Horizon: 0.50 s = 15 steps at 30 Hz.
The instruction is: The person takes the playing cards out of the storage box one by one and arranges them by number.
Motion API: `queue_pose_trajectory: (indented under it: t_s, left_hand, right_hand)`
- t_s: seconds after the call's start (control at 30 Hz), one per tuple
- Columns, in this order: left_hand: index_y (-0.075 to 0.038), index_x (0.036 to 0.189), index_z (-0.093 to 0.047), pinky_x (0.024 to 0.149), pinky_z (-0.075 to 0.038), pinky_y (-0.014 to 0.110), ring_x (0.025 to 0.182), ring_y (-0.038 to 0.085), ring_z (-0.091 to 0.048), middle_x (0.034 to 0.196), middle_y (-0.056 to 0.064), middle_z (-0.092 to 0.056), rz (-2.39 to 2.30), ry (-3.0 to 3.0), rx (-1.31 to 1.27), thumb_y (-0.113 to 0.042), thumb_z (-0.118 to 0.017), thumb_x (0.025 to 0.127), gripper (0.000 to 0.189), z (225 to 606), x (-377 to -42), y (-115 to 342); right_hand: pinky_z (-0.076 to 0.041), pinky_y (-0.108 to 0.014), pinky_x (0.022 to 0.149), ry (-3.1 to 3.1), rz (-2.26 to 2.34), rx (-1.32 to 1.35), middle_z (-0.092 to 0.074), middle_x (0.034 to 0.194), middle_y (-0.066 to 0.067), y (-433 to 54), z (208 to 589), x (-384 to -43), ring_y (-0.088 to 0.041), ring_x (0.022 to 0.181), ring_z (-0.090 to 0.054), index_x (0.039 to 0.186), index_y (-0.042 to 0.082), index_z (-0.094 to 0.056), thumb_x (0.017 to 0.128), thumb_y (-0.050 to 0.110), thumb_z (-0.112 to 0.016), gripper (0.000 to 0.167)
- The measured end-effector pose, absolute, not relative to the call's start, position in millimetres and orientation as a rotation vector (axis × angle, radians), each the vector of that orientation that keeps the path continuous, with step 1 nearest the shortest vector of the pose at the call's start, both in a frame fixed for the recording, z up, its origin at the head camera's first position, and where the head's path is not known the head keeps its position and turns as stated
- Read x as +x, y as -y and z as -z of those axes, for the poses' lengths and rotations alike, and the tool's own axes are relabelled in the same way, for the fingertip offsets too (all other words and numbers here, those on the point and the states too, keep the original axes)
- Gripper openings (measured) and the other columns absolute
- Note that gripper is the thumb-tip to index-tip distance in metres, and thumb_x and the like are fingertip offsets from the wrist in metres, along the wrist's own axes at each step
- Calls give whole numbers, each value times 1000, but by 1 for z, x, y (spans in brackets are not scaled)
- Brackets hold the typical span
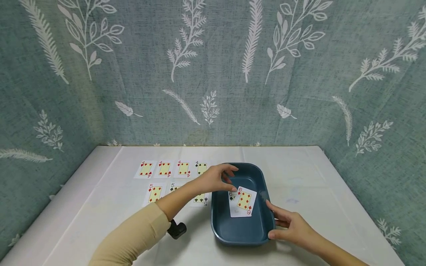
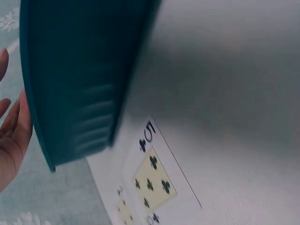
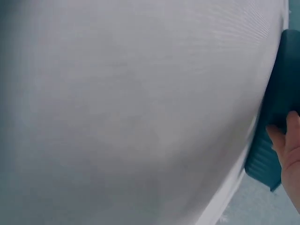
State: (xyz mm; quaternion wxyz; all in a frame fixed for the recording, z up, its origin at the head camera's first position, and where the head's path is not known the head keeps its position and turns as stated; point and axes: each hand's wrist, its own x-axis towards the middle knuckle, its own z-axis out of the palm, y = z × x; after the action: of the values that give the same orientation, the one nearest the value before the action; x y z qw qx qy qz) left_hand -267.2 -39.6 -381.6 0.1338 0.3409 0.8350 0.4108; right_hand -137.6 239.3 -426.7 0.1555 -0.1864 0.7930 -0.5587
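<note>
A dark blue tray [image 1: 239, 236] stands on the white tabletop in the head view. In it, a six of diamonds [image 1: 244, 200] overlaps a six of spades [image 1: 234, 210]. My left hand [image 1: 216, 179] reaches over the tray's left rim. Its thumb tip is close to the upper corners of these cards, and the other fingers stand apart from the thumb. My right hand [image 1: 290, 225] holds the tray's right side, thumb and index finger at the rim, other fingers by the outer wall. The right wrist view shows its fingers [image 3: 277, 138] against that wall.
Left of the tray, a row of fours [image 1: 164, 169] lies face up, with a row of fives [image 1: 154, 193] nearer me. The left forearm partly covers some cards. A black device [image 1: 177, 229] shows beneath the left wrist. Patterned green fabric [image 1: 229, 111] stands behind the table.
</note>
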Motion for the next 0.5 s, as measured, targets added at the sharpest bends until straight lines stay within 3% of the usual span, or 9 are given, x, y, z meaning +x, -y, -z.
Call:
queue_pose_trajectory:
  t_s: [0.2,0.5]
  left_hand:
    - [-2,132,-51,74,-51,22,84,7,-64,115,18,-61,-1107,-2441,1047,-20,-79,77,65,386,-274,24]
    - [-4,130,-54,70,-51,22,84,14,-65,114,16,-61,-1036,-2441,970,-17,-81,75,63,402,-282,7]
  right_hand:
    - [-53,-31,84,-2331,1501,-605,-35,138,-38,-244,422,-141,-39,110,-59,143,-8,-30,82,16,-74,79]
    - [-53,-29,82,-2250,1579,-594,-34,136,-41,-242,419,-139,-39,110,-58,143,-10,-27,83,13,-73,79]
